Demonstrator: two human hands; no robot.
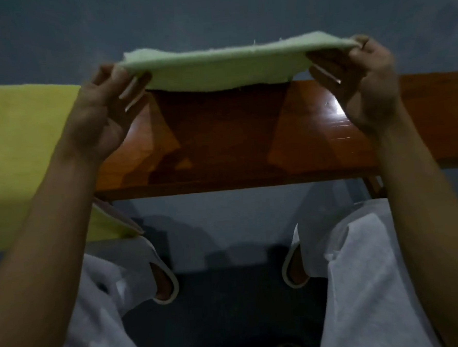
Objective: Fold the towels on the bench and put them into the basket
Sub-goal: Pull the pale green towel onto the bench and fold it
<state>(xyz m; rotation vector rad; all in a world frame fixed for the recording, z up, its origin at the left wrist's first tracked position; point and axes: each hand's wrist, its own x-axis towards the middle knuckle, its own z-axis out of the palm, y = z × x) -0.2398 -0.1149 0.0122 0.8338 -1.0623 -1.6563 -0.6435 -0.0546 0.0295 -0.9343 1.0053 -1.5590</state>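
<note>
A pale green towel (221, 66) is stretched flat in the air above the wooden bench (314, 141). My left hand (103, 111) pinches its left end, thumb on top and fingers beneath. My right hand (362, 84) pinches its right end the same way. A yellow towel (18, 159) lies spread over the bench's left part and hangs down over the front edge. No basket is in view.
The bench runs across the frame from left to right, glossy and brown. Below it are my legs in white trousers (376, 271) and my feet in sandals (164, 282) on a dark floor. A grey wall stands behind the bench.
</note>
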